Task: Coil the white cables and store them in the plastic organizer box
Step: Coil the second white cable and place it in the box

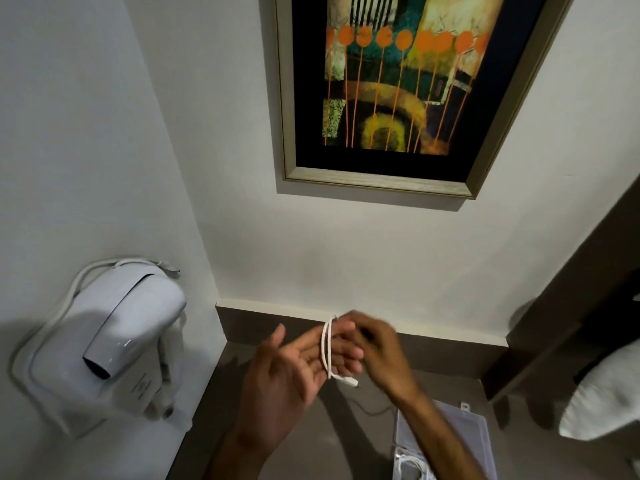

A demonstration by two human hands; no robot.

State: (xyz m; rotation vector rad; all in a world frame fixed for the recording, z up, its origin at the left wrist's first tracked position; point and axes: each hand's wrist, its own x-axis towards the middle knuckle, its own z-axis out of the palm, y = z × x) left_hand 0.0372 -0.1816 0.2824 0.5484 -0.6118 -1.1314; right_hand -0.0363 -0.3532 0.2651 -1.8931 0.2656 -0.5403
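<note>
A white cable (pixel 327 348) is looped around the fingers of my left hand (pixel 294 372), which is held palm up with the fingers spread above the brown counter. The cable's plug end (pixel 350 380) hangs below those fingers. My right hand (pixel 377 351) is blurred, reaches over the left fingertips and pinches the cable at the top of the loops. The clear plastic organizer box (pixel 485 441) lies on the counter under my right forearm. Another coiled white cable (pixel 410 465) lies in its near compartment.
A white hair dryer (pixel 135 327) hangs in its holder on the left wall. A framed painting (pixel 391 91) hangs on the back wall. A folded white towel (pixel 602 400) lies at the right. A dark brown panel (pixel 571 299) stands on the right side.
</note>
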